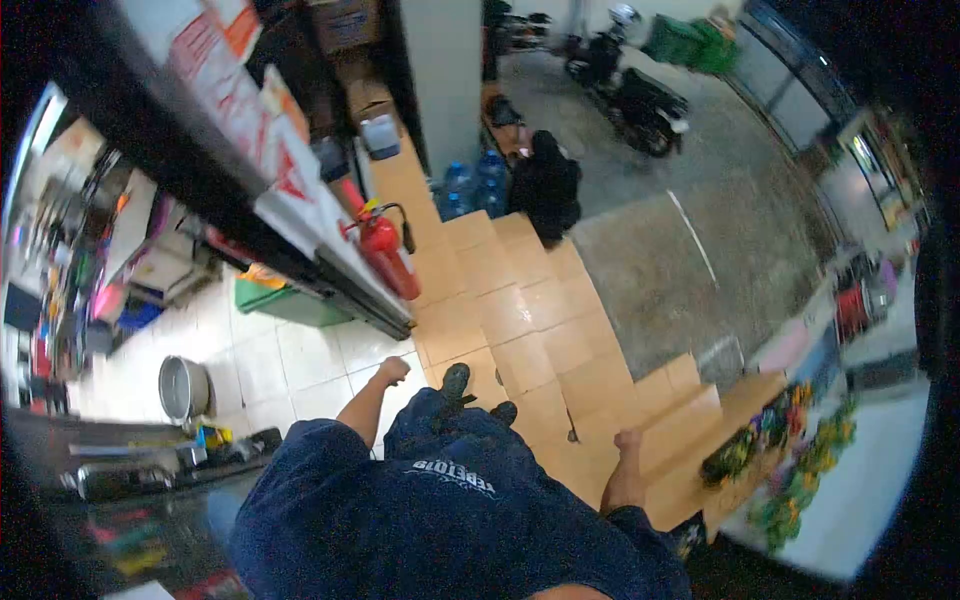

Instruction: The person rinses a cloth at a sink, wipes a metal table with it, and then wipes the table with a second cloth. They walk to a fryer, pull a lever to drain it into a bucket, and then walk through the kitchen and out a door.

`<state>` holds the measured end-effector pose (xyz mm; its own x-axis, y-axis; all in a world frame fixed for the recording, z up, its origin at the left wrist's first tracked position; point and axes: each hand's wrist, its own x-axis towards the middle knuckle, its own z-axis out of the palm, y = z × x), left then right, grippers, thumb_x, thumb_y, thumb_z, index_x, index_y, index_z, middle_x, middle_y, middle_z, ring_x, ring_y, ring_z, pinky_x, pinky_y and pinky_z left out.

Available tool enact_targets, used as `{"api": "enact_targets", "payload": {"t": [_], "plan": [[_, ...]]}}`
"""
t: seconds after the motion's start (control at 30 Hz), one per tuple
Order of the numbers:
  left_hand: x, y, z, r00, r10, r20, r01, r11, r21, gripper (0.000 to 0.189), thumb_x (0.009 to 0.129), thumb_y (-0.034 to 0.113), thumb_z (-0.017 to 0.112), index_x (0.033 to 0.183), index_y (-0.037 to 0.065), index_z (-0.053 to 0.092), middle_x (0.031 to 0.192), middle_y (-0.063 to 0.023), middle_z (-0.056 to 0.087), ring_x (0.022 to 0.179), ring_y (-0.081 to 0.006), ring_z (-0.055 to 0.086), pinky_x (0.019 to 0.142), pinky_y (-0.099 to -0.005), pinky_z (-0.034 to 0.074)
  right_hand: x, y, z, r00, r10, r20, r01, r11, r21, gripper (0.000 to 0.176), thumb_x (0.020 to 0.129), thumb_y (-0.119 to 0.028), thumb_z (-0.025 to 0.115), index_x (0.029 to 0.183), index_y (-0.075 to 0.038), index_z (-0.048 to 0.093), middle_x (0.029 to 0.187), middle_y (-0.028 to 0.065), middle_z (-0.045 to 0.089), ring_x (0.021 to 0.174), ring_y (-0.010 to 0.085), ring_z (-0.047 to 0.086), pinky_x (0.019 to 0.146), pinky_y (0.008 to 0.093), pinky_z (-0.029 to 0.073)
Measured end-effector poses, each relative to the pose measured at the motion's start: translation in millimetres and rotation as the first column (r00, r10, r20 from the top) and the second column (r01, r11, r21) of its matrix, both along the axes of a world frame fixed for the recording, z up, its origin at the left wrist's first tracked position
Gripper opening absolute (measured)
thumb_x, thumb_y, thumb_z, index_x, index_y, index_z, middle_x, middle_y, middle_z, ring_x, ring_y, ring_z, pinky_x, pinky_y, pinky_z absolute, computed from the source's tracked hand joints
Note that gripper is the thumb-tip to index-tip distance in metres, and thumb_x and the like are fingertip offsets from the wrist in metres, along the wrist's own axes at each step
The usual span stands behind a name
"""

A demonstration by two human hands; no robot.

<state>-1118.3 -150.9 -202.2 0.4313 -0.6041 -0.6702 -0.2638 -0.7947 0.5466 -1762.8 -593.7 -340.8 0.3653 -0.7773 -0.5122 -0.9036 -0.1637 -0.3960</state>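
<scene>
My left hand hangs beside my body with its fingers curled in, and no object shows in it. It is above the edge of the white tiled floor, near the foot of a door frame. On the other side, my right hand is also closed, held over the tan tiled steps, with nothing visible in it. Between the two hands are my dark shoes on the tan tiles. A red fire extinguisher stands ahead of my left hand, out of its reach.
A person in black is low by the steps, beside large blue water bottles. Beyond stands a parked motorcycle. A metal pot and a green bin are at left. Plants line the right.
</scene>
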Motion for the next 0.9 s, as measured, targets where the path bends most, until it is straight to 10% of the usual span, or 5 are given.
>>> {"api": "enact_targets", "payload": {"t": [0.2,0.5,0.6,0.7,0.9], "plan": [[-63.7,105.5,73.3,0.467,0.867,-0.173,-0.862,0.49,0.129,0.018,0.08,0.02,0.062,0.092,0.007,0.062,0.077,-0.0064,0.062,0.067,-0.0194,0.062,0.053,-0.0385,0.051,148.2,-96.8,-6.9,0.872,0.223,0.436,-0.217,0.974,-0.066,0.01,0.083,-0.011,0.059,0.079,-0.004,0.053,0.061,0.0076,0.052,0.057,0.0217,0.058,0.048,0.0323,0.049],[-136.7,283.5,-14.6,0.305,0.952,-0.009,-0.91,0.294,0.291,0.041,0.078,0.044,0.064,0.074,0.003,0.065,0.074,-0.0144,0.065,0.062,-0.0231,0.063,0.056,-0.036,0.053,519.2,144.7,166.1,0.902,-0.082,0.424,-0.277,0.643,0.714,0.005,0.085,-0.011,0.056,0.087,-0.007,0.058,0.08,0.0053,0.06,0.069,0.019,0.061,0.06,0.0291,0.053],[-140.6,340.0,-37.1,0.582,0.318,0.748,-0.505,0.863,0.026,0.036,0.077,0.037,0.065,0.072,0.001,0.064,0.069,-0.013,0.063,0.06,-0.0218,0.062,0.053,-0.0369,0.051,610.0,258.8,188.0,0.912,0.055,0.405,-0.354,0.603,0.715,0.008,0.086,-0.014,0.055,0.088,-0.007,0.06,0.082,0.0045,0.061,0.069,0.0173,0.062,0.06,0.0285,0.053],[-132.1,423.5,-52.3,0.045,0.94,-0.339,-0.989,0.089,0.115,0.018,0.075,0.015,0.073,0.067,0.012,0.057,0.058,-0.003,0.056,0.049,-0.0172,0.047,0.043,-0.0322,0.041,657.6,360.2,207.0,0.898,0.272,0.345,-0.439,0.54,0.718,0.012,0.087,-0.019,0.056,0.09,-0.008,0.061,0.084,0.0041,0.062,0.07,0.0162,0.063,0.06,0.0282,0.053],[-69.7,440.3,16.5,-0.047,0.957,-0.285,-0.999,-0.043,0.021,0.017,0.08,0.018,0.064,0.069,0.005,0.061,0.059,-0.0065,0.059,0.046,-0.015,0.053,0.039,-0.0316,0.039,744.8,473.0,230.3,0.75,0.583,0.312,-0.608,0.423,0.671,0.02,0.086,-0.022,0.058,0.099,-0.006,0.059,0.088,0.0055,0.062,0.073,0.0146,0.063,0.061,0.0273,0.053]]}}
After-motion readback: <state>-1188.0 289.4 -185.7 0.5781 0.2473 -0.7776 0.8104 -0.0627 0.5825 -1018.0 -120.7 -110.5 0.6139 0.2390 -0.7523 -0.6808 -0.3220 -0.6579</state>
